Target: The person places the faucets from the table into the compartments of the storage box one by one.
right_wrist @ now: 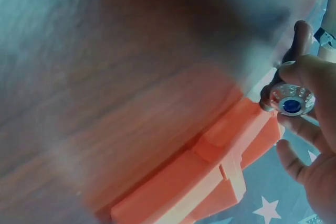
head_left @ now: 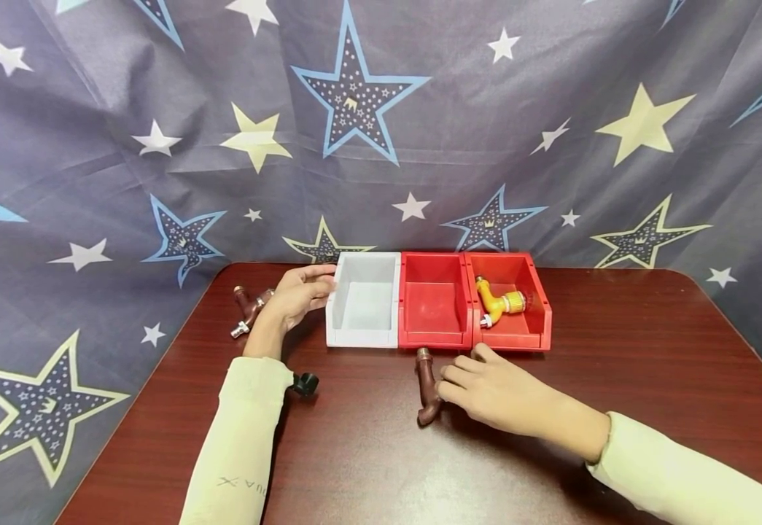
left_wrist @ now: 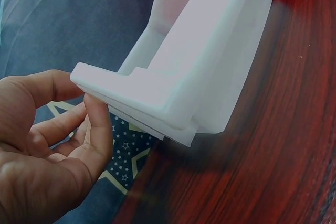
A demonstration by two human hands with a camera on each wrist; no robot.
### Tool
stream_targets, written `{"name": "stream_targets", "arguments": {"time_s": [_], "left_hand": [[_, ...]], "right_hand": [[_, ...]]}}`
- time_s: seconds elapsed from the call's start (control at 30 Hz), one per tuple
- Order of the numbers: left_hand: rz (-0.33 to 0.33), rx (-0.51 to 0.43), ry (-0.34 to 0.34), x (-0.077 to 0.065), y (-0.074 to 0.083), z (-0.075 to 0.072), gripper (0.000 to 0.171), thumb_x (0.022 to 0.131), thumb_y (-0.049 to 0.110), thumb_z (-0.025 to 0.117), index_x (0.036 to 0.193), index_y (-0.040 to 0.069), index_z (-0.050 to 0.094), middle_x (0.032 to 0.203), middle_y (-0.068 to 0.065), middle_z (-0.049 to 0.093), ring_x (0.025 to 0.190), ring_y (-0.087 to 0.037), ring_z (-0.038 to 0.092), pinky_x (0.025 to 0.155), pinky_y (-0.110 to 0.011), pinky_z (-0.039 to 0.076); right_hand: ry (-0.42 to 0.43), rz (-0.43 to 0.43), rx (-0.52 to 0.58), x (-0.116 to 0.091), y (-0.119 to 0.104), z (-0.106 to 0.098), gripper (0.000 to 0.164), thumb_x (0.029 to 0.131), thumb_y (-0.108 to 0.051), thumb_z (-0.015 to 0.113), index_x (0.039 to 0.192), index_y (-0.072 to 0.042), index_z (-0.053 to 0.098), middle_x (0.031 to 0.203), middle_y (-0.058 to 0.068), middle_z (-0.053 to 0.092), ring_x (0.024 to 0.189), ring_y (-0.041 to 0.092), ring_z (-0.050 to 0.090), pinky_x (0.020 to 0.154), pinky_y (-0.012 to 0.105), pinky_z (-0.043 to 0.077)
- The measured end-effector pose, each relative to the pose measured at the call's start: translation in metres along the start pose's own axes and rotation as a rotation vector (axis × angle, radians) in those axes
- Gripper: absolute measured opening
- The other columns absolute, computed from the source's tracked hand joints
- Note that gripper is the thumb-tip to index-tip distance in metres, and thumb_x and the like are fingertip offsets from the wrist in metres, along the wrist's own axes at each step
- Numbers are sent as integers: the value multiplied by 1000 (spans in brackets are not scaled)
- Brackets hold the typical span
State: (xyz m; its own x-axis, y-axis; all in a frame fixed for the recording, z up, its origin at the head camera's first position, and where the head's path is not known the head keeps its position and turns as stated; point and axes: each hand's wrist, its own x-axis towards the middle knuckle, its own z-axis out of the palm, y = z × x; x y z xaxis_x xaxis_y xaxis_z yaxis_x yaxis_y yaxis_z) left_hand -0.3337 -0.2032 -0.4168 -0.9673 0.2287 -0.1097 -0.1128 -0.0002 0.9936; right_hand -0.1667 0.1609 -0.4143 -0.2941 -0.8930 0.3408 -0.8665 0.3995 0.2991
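Three small bins stand side by side at the back of the table: a white bin (head_left: pixel 366 339), a red bin (head_left: pixel 434 339) and an orange-red bin (head_left: pixel 515 340). My left hand (head_left: pixel 298 297) is at the white bin's left side, thumb and finger pinching its rim in the left wrist view. In front of the bins my right hand (head_left: pixel 495 386) holds a brown tap (head_left: pixel 425 383) by its handle side. The right wrist view shows the tap's clear knob (right_wrist: pixel 292 106) with a blue centre, beside the thumb. A yellow tap (head_left: pixel 495 302) lies inside the orange-red bin.
Another brown tap (head_left: pixel 249 312) with a metal end lies at the table's back left, behind my left wrist. A small black object (head_left: pixel 305 383) shows beside the left cuff. A star-patterned cloth (head_left: pixel 381 182) hangs behind the wooden table (head_left: pixel 354 452).
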Motion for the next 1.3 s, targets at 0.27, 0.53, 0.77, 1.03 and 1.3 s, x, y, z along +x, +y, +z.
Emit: {"name": "stream_targets", "arguments": {"time_s": [0.27,0.53,0.77,1.03,1.3], "left_hand": [[-8,-5,2,1,0,-1,53,94,-7,60,146,-5,50,103,-6,71,77,-9,64,72,-24,56],[-3,0,7,0,0,-1,52,94,-7,60,145,-4,50,108,-11,69,77,-8,64,73,-25,56],[2,-12,9,0,-1,0,52,94,-7,60,145,-4,51,107,-11,69,79,-10,66,74,-26,57],[5,-6,0,0,-2,0,53,93,-6,60,145,-5,50,100,-3,69,79,-10,66,75,-26,57],[3,-14,0,-1,0,1,53,93,-7,60,145,-5,50,103,-5,69,79,-9,65,74,-26,57]], "right_hand": [[40,-19,-51,0,12,-9,23,87,-12,60,110,-16,62,111,0,64,99,19,60,80,41,42],[41,38,-61,8,25,-24,35,81,-18,74,114,-14,62,110,4,64,100,23,61,92,51,45],[33,123,-48,11,42,-33,40,82,-21,77,119,-13,64,113,6,65,104,24,60,93,52,42],[42,215,-21,17,61,-31,30,82,-16,72,109,-15,60,109,4,63,99,23,58,83,48,39],[61,297,3,29,75,-19,25,81,-14,74,100,-16,57,98,3,61,90,23,56,79,47,37]]}}
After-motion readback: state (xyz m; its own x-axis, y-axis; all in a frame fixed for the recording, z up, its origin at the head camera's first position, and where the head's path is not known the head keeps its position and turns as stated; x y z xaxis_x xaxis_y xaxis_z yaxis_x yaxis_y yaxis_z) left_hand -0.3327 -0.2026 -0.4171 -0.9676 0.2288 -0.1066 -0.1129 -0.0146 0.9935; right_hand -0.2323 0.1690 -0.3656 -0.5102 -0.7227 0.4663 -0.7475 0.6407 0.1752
